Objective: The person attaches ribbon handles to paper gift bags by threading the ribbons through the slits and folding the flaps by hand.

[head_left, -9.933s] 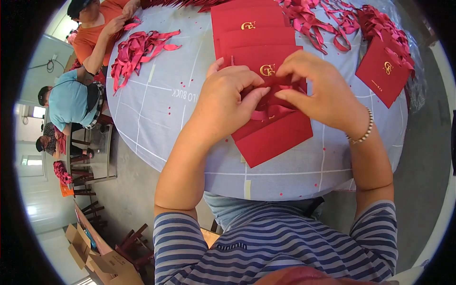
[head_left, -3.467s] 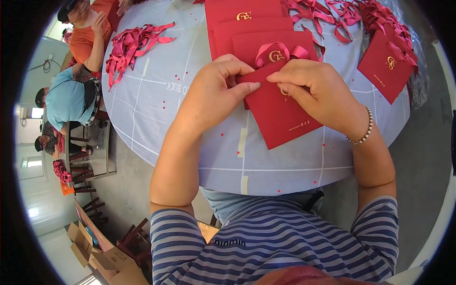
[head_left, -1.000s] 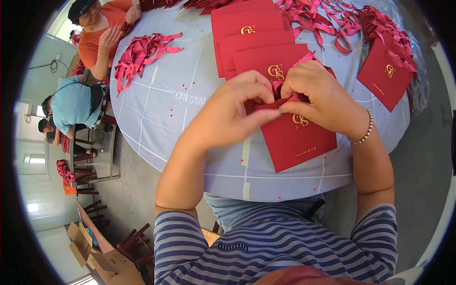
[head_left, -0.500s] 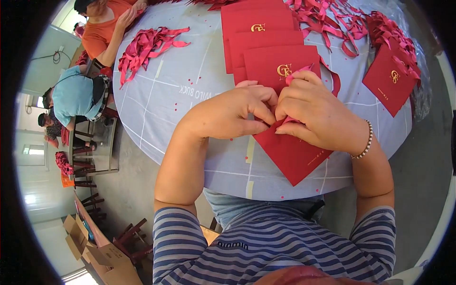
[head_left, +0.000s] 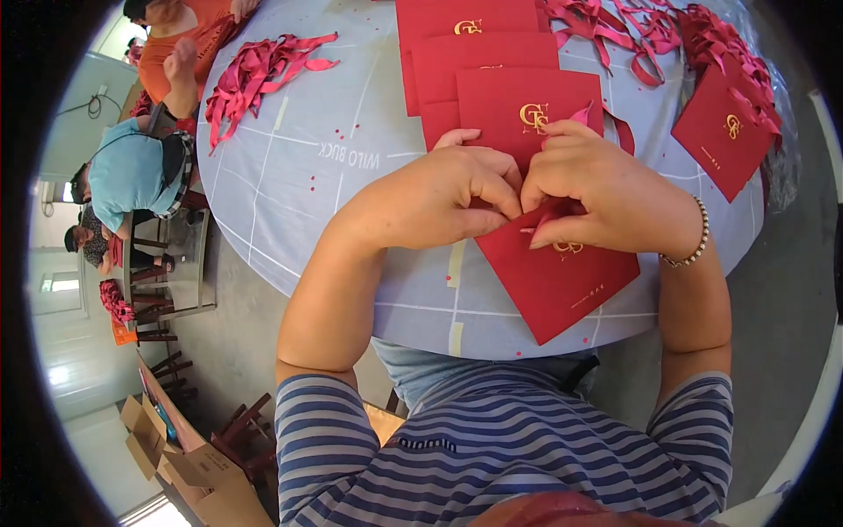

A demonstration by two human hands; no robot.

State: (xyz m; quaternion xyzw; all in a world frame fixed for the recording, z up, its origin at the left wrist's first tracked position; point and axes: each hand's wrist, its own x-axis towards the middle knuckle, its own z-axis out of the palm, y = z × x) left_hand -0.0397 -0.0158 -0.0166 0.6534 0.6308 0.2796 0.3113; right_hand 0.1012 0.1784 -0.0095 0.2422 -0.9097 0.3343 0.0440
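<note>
Both hands met over a flat red card envelope (head_left: 562, 281) that lay tilted at the near edge of the round desk (head_left: 334, 176), one corner reaching past the rim. The left hand (head_left: 448, 198) had its grip closed, thumb and fingertips pinched on a strip of glossy pink-red ribbon (head_left: 549, 213) at the envelope's upper edge. The right hand (head_left: 606, 198) was closed on the same ribbon from the other side, knuckles touching the left hand's; a beaded bracelet (head_left: 694, 241) circled its wrist. The envelope looked like smooth matte card with a small gold emblem, partly hidden under the fingers.

Just beyond the hands, a fanned stack of like red envelopes (head_left: 492, 79) lay overlapping on the pale grey-blue cloth, which showed faint white lines. One more envelope (head_left: 720, 132) lay at the right, beside a tangle of ribbons (head_left: 729, 44). A loose heap of ribbons (head_left: 259, 75) lay far left.
</note>
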